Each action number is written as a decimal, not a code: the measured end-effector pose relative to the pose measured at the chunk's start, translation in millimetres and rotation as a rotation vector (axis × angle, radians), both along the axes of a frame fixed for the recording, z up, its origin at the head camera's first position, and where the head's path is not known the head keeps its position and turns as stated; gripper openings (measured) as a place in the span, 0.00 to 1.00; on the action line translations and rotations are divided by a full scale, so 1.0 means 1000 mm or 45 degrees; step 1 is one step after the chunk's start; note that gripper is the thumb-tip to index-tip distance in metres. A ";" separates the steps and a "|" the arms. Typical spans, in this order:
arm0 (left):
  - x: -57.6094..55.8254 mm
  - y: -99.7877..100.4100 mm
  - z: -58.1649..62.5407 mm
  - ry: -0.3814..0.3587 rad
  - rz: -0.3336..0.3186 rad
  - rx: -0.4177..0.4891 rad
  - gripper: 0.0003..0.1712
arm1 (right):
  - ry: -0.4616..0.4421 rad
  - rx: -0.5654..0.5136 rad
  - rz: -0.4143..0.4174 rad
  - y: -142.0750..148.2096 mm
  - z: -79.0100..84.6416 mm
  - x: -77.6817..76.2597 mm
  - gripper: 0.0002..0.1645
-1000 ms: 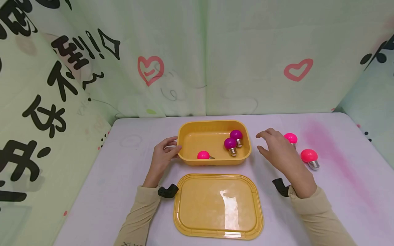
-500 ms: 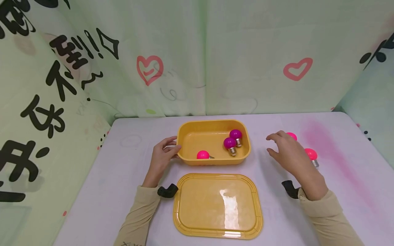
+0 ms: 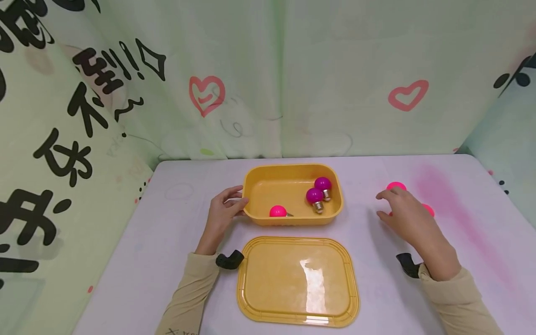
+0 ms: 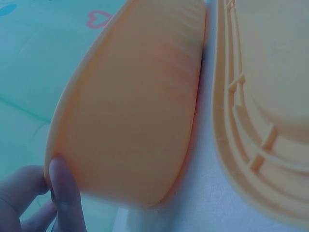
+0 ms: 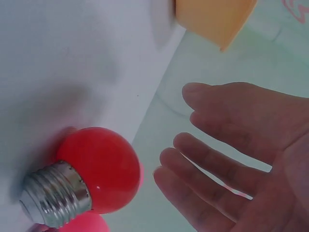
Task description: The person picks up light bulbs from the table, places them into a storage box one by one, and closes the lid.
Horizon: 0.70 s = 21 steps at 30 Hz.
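My left hand grips the left end of a yellow plastic box; in the left wrist view, thumb and fingers sit on either side of its rim. Inside the box lie two purple light bulbs at the right and a pink light bulb near the front wall. My right hand is held over the table with fingers parted and nothing between them. Beneath and behind it are a pink bulb and another, mostly hidden bulb. The right wrist view shows a red bulb with a silver screw base, apart from the fingertips.
A yellow lid lies flat on the white table, just in front of the box. Curtains with hearts and black writing stand behind and to the left.
My right hand has moved right and a little toward me, away from the box and over the bulbs, now covering more of them. My left hand has stayed at the box.
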<state>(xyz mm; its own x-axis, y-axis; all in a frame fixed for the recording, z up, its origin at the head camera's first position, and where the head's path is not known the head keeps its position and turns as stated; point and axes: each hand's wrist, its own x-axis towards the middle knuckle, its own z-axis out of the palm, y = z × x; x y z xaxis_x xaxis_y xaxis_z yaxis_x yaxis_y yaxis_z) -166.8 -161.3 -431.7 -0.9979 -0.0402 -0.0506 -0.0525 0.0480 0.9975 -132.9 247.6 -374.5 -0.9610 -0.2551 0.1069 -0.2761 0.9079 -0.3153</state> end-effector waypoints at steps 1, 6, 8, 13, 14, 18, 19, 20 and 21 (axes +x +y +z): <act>0.000 0.000 0.000 0.003 -0.003 0.002 0.25 | 0.000 0.000 0.000 0.002 -0.001 0.000 0.22; 0.001 0.001 0.001 0.004 -0.007 0.006 0.25 | -0.048 0.030 -0.033 0.009 -0.005 0.001 0.23; 0.001 0.002 0.001 0.000 -0.005 0.002 0.25 | -0.063 0.047 -0.051 0.010 -0.007 0.002 0.24; 0.000 0.002 0.000 -0.008 -0.001 -0.004 0.25 | -0.051 0.061 -0.076 0.012 -0.010 0.005 0.23; 0.000 0.001 0.000 -0.008 -0.001 -0.005 0.25 | -0.045 0.062 -0.080 0.013 -0.011 0.005 0.22; 0.000 0.001 0.000 -0.015 0.002 -0.019 0.25 | -0.010 0.063 -0.070 0.017 -0.014 0.006 0.21; 0.000 0.001 0.000 -0.018 0.003 -0.026 0.25 | 0.000 0.063 -0.063 0.019 -0.015 0.005 0.21; 0.000 0.001 0.000 -0.020 0.003 -0.033 0.25 | 0.008 0.064 -0.057 0.020 -0.015 0.005 0.21; 0.000 0.001 0.000 -0.022 0.003 -0.038 0.25 | 0.017 0.065 -0.051 0.021 -0.016 0.005 0.21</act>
